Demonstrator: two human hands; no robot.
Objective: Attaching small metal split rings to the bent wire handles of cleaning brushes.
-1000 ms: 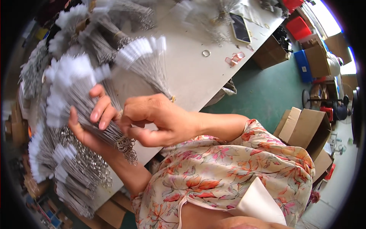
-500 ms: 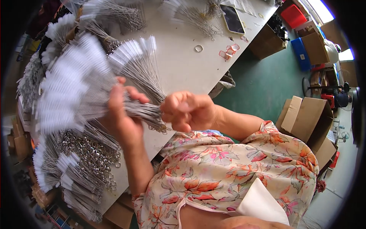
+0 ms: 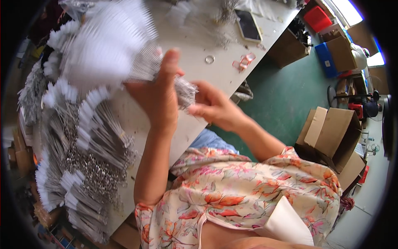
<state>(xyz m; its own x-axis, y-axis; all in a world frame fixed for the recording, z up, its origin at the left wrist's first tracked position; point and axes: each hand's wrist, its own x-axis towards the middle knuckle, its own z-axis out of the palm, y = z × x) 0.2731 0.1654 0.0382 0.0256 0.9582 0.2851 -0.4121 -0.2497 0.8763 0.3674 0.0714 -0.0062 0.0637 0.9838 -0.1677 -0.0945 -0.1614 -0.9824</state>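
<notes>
"Where's there a way across the counter [image 3: 188, 47]?"
"Right of the held fan of white brushes [image 3: 110, 43]: a bare stretch, broken only by a ring [image 3: 207, 61] and red-edged plastic pieces [image 3: 244, 62], with a phone [image 3: 248, 25] farther up."
"And the left?"
"Crowded. A heap of wire brushes [image 3: 97, 133] leaves just a narrow strip beside the left forearm [image 3: 154, 162]."
"Behind the fan?"
"It's blurred and covered there, so I can't fairly say how much room remains."

White brushes [image 3: 110, 45], cream-and-orange floral blouse [image 3: 244, 182]
</notes>
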